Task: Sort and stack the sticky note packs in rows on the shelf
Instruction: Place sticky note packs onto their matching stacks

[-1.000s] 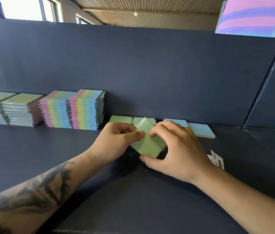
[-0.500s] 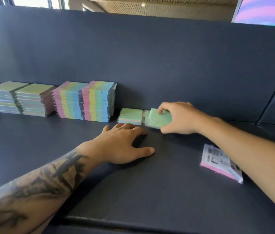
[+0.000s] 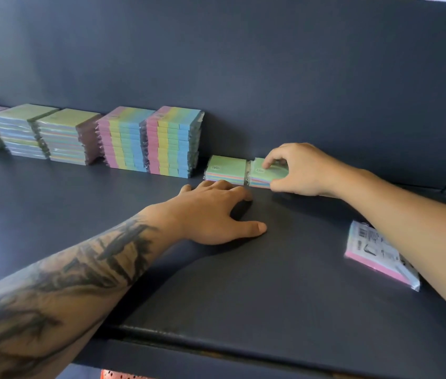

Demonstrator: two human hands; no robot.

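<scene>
Right hand (image 3: 302,170) pinches our green-topped pack (image 3: 267,175) at the shelf (image 3: 284,283) back wall: fingers curled over its top, thumb under the front edge. It sits just beside a matching pack (image 3: 226,170). Left hand (image 3: 211,214) rests flat on the shelf, fingers spread, holding nothing. Pink-edged pack (image 3: 375,250) lies well apart, under our right forearm.

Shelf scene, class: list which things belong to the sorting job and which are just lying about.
Job:
green pack pinched by the right hand
short green stack beside it
striped stacks
green-topped stacks
pink pack, lying apart, unsorted
shelf

Lying about:
Nothing; the left hand only rests flat on the shelf.
</scene>
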